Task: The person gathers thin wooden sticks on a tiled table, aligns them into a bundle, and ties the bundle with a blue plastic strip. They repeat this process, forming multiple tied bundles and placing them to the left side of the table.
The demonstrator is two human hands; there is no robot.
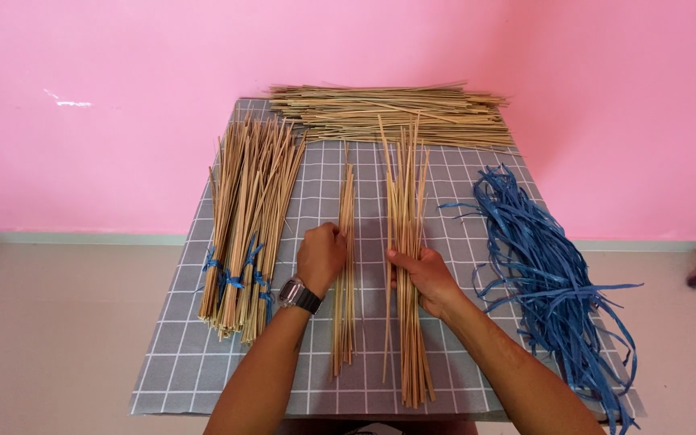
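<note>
Sorting thin bamboo sticks, the right hand gripped a loose bunch upright on the checked cloth while the left hand, fingers curled, pinched a smaller bunch just beside it; bundling seemingly wanted blue raffia strips farther right.

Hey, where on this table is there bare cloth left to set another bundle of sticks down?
Bare grid cloth shows at the near left corner, in front of the tied bundles. A narrower strip lies between those bundles and the thin stick bunch under the left hand. The middle, by the right hand, the far stick pile and the blue strips are crowded.
</note>
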